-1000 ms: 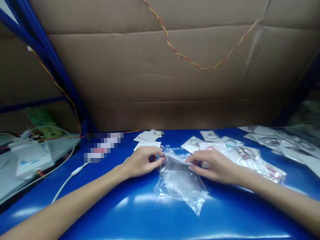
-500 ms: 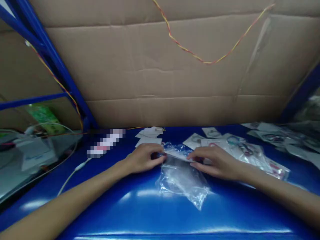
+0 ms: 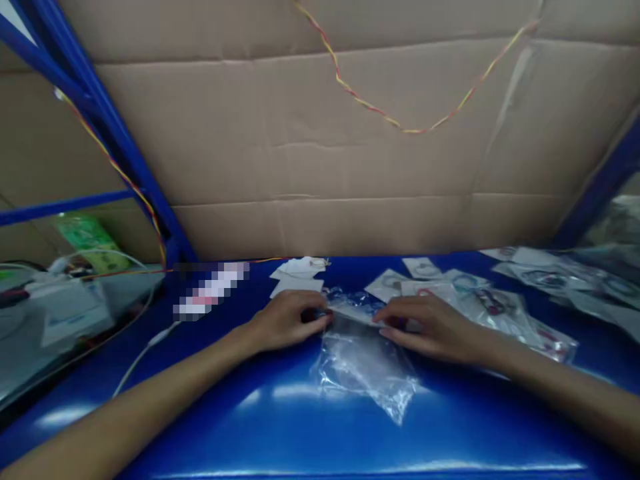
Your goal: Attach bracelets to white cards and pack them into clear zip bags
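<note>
A clear plastic bag [image 3: 367, 367] lies on the blue table, its lower corner pointing toward me. My left hand [image 3: 290, 321] pinches the left side of the bag's upper edge between thumb and fingers. Across from it, my right hand [image 3: 430, 327] pinches the right side of the same edge. A whitish strip, perhaps a card or the bag's folded flap, runs between the fingertips; I cannot tell which. Just beyond my left hand rest several white cards [image 3: 299, 270]. Past my right hand lie clear packets [image 3: 493, 307] with coloured, ring-like items inside.
More packets [image 3: 550, 277] are spread at the far right. A pixelated power strip-like object [image 3: 213, 293] with a white cable lies at left. Cardboard [image 3: 325, 133] walls the back, with a twisted red-yellow wire [image 3: 410, 131] hanging on it. A blue metal frame [image 3: 120, 147] stands at left.
Both hands keep their pinch on the bag's upper edge and have hardly moved. The view has shifted slightly.
</note>
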A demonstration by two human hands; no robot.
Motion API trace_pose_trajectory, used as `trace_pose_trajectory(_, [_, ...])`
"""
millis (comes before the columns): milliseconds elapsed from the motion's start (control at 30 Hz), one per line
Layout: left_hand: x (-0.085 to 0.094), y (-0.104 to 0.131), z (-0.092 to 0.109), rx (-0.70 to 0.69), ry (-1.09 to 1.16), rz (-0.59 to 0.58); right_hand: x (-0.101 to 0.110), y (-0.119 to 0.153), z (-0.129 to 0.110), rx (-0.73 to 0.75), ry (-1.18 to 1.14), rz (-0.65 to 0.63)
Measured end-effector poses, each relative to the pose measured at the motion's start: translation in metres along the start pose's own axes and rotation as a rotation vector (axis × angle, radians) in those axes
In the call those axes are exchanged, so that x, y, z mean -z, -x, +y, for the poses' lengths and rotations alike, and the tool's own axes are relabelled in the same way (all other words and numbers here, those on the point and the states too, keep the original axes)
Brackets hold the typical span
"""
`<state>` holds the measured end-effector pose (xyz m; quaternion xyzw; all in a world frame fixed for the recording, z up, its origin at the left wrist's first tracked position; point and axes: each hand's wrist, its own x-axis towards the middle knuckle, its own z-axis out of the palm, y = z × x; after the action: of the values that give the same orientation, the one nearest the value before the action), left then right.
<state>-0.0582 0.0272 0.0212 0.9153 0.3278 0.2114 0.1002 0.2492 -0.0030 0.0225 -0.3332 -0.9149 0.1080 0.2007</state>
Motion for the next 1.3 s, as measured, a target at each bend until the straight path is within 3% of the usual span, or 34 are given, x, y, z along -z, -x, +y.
trace_pose_trajectory(1300, [-0.0013, -0.0047, -0.0042, 0.022, 0.020, -0.079, 0.0003, 0.0022, 0.0072, 0.051, 0.004, -0.001])
